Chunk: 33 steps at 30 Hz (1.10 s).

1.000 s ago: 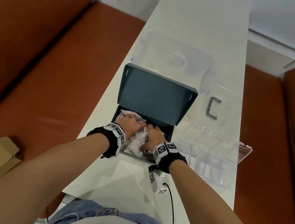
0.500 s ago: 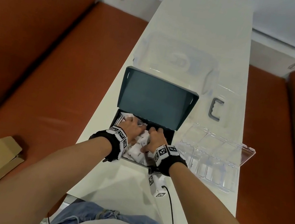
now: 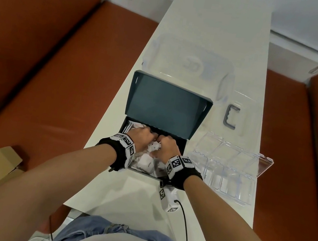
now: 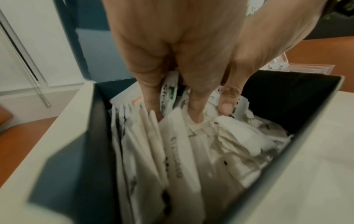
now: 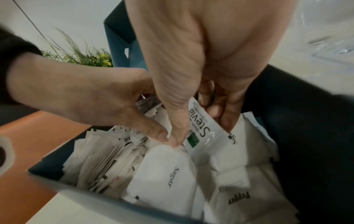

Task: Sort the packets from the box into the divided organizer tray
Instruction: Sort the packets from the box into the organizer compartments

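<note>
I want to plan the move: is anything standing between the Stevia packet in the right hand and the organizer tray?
Nothing visible does. The right hand pinches the Stevia packet inside the box; the organizer tray lies open beside it, bare table between.

white table (image 3: pixel 215 34) — narrow | rust-orange benches (image 3: pixel 41 70) either side | white wall (image 3: pixel 312 17) | plant (image 5: pixel 86 56)

Matt dark cardboard box (image 3: pixel 169 105) holds white, apparently paper packets (image 5: pixel 164 174); one Stevia sachet (image 5: pixel 203 130) looks glossy. At right, clear glossy plastic organizer tray (image 3: pixel 227 170) on smooth white table (image 3: pixel 213 23).
</note>
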### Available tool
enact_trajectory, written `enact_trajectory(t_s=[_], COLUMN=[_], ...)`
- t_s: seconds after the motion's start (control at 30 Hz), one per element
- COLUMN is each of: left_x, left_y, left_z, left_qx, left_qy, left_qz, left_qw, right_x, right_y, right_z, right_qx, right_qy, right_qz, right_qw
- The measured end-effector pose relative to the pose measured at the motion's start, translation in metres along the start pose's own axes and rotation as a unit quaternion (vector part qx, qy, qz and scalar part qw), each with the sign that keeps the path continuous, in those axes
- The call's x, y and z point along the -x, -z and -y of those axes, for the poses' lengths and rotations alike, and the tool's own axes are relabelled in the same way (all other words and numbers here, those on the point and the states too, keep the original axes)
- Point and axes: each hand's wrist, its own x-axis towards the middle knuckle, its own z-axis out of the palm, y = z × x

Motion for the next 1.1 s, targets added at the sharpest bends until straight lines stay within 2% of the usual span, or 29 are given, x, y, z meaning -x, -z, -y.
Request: enact_trajectory(t_s=[0.17, 0.37, 0.53, 0.7, 0.8, 0.87, 0.97, 1.03, 1.1], left_x=[0.005, 0.019, 0.030, 0.037, 0.041, 0.044, 0.051, 0.055, 0.056], left_y=[0.007, 0.024, 0.039, 0.049, 0.047, 0.047, 0.049, 0.050, 0.050], left_z=[0.003, 0.016, 0.017, 0.015, 0.015, 0.015, 0.012, 0.010, 0.007], left_qx=[0.043, 0.120, 0.269, 0.348, 0.384, 0.448, 0.591, 0.623, 0.636], left_qy=[0.017, 0.006, 0.024, 0.044, 0.088, 0.101, 0.070, 0.074, 0.093], left_qz=[-0.016, -0.094, -0.130, -0.177, -0.179, -0.181, -0.173, -0.171, -0.172], left_qw=[0.999, 0.988, 0.954, 0.920, 0.901, 0.869, 0.785, 0.760, 0.746], right_x=[0.004, 0.010, 0.012, 0.017, 0.022, 0.027, 0.037, 0.046, 0.056], right_y=[0.004, 0.008, 0.014, 0.023, 0.032, 0.041, 0.061, 0.076, 0.090], right_z=[-0.003, -0.009, -0.013, -0.018, -0.020, -0.021, -0.022, -0.022, -0.021], right_qx=[0.029, 0.008, -0.017, -0.030, -0.047, -0.071, -0.132, -0.175, -0.224], right_qy=[-0.002, -0.012, -0.014, -0.011, -0.003, -0.004, 0.000, 0.011, 0.019], right_qz=[-0.005, -0.017, -0.029, -0.049, -0.059, -0.060, -0.075, -0.097, -0.104], right_qw=[1.000, 1.000, 0.999, 0.998, 0.997, 0.996, 0.988, 0.980, 0.969])
